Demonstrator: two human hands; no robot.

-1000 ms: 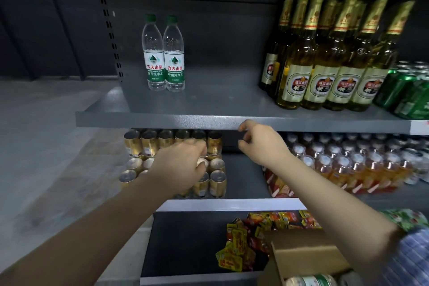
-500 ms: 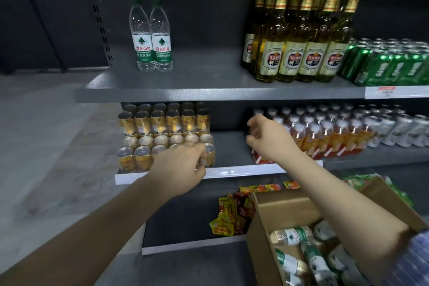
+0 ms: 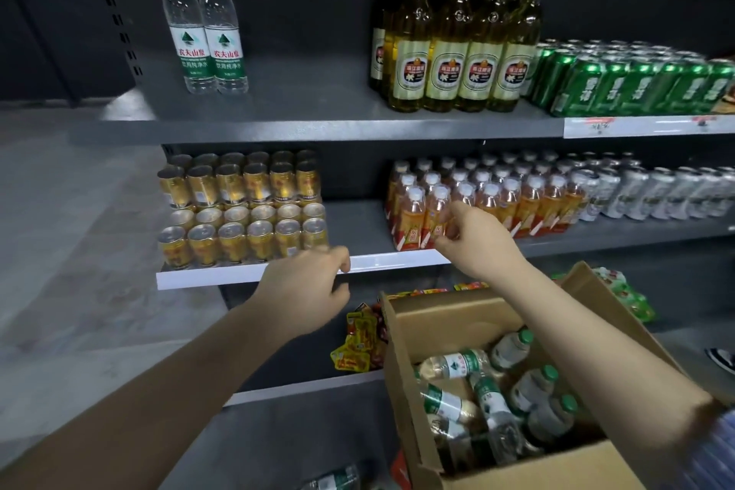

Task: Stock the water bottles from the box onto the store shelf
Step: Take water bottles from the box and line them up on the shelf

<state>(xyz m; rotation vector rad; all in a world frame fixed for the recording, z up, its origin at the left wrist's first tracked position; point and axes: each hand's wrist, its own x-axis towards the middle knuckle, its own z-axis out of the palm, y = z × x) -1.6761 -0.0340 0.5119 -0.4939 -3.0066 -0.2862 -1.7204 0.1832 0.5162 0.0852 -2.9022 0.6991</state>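
Reaching out over a dark grey shelf unit [image 3: 318,127] with both arms, left hand [image 3: 306,286] and right hand [image 3: 477,239] held in the air, neither holding anything. Left hand loosely curled, fingers bent at the white front strip [image 3: 254,274] of the middle shelf; contact there hard to judge. Right hand loosely curled too, fingertips just in front of the orange bottles [image 3: 477,199]; touching or not, cannot tell. Below and right of the right hand, an open cardboard box [image 3: 449,314] with water bottles [image 3: 485,394] lying jumbled inside, green caps and labels. High above the left hand, on the top shelf, two water bottles [image 3: 205,32] upright, side by side, touching. Above the right hand, beer bottles [image 3: 457,32] in a tight group, green cans [image 3: 636,80] beside them further right. Just above and left of the left hand, gold cans [image 3: 242,207] stacked in two layers. Right of the orange bottles, silver cans [image 3: 656,191]. Under the left hand, yellow packets [image 3: 358,346] on the bottom shelf. Far left of the left arm, bare grey floor [image 3: 71,251] and a dark wall.
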